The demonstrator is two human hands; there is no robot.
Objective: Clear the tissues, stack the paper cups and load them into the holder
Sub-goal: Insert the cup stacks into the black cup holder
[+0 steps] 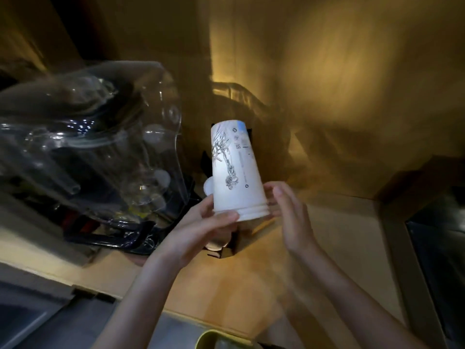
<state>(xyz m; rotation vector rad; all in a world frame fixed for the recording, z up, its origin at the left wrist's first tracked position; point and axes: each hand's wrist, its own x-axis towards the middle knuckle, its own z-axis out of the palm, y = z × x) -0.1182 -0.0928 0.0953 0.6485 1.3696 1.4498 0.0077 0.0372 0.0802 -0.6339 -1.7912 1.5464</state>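
Both forearms reach up and forward, wrists raised. The left hand (208, 220) has its grip closed, thumb across the front. Just right of that grip, the right hand (289, 212) hovers, fingers loosely spread.

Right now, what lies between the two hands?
In the head view, the upside-down paper cup stack: left hand grips its rim end, right hand sits open beside it.

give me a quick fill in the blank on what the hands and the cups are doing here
1. The white printed paper cup stack is held with its rims pointing ____.
2. The left hand grips the stack near its ____ end.
3. The right hand is ____, fingers beside the rims.
4. The clear plastic cover lies to the stack's ____.

Missing words: down; lower; open; left
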